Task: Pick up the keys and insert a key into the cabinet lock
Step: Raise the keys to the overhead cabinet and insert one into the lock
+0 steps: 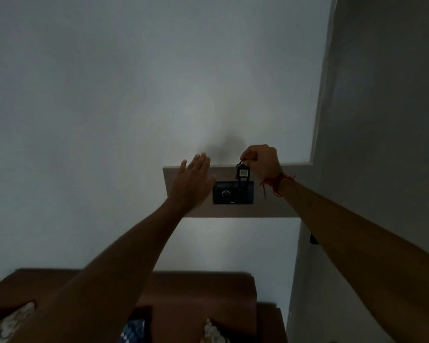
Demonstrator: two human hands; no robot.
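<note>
Still the pick-up step, by the look of it, with insertion not yet begun. Right of frame centre: right hand [261, 160] pinched shut on the keys [242, 171], gripping at the ring end so the bunch and its dark tag dangle below the fingers, in front of the top edge of a pale wooden panel [270, 206] on the wall. Just beneath, set in that panel, a black switch plate [245, 198] with a round dial. Left of that, left hand [192, 184] spread flat, fingers apart, holding nothing, lying over the panel's left part; touching or hovering, cannot tell. Red thread [275, 185] tied at the right wrist. No cabinet lock anywhere in view; brown sofa [203, 290] along the bottom of the frame. Next move, as a judgement: turning toward the cabinet, then singling out one key from the hanging bunch, likely needing the free hand to steady it.
</note>
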